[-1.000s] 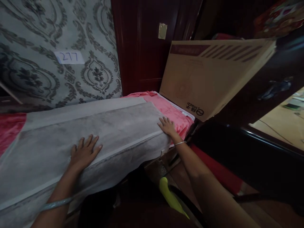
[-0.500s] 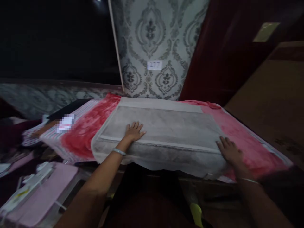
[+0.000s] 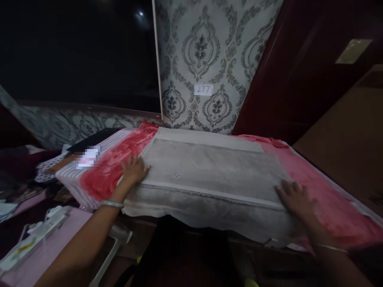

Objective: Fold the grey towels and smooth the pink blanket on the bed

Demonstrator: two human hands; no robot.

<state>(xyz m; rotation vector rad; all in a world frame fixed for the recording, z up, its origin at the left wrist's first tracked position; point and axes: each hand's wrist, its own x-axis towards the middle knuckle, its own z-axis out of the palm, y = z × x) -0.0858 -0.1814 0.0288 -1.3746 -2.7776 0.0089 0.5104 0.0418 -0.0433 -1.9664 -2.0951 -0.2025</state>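
A grey cloth [image 3: 209, 165] with paler borders lies spread over a table-like surface, its front part hanging over the near edge. My left hand [image 3: 133, 170] rests with fingers spread at the cloth's left edge, partly over the red blanket [image 3: 104, 175] beneath. At the right edge of the cloth, my right hand [image 3: 296, 197] lies flat, fingers apart, next to the pink part of the blanket [image 3: 323, 183]. Neither hand grasps anything. A small light mark shows on the cloth near its left middle.
A large dark screen [image 3: 80, 56] hangs at the back left, beside a paper label [image 3: 203, 89] on the patterned wall. A cardboard box [image 3: 347, 131] stands on the right. At lower left are a pink surface [image 3: 64, 239] and a white power strip [image 3: 32, 239].
My left hand has slid left from the cloth's upper face to its left edge. My right hand stays at the right edge. The view has shifted slightly.
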